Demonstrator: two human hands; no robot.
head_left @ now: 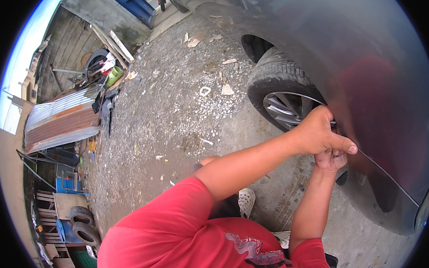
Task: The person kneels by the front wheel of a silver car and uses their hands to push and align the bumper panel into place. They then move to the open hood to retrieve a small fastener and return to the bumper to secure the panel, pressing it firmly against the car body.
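A dark, glossy car body (382,71) fills the right side, with a seam running down to the bumper (382,199). Both hands meet at the wheel-arch edge where that seam begins, beside a tyre (274,75) with a silver alloy rim (283,108). My left hand (318,131) is bent at the wrist, its thumb along the outer panel and its other fingers curled out of sight round the edge. Just beneath it, palm up, my right hand (332,160) has its fingers curled upward under the left thumb. Anything between its fingers is hidden.
Gravel and concrete ground (176,116) carries scattered paper scraps. Leftward stand a rusty corrugated metal sheet (63,120), stacked old tyres (83,223), a blue drum (65,231) and a green container (113,76) among scrap wood. A patterned shoe (246,202) shows below my arm.
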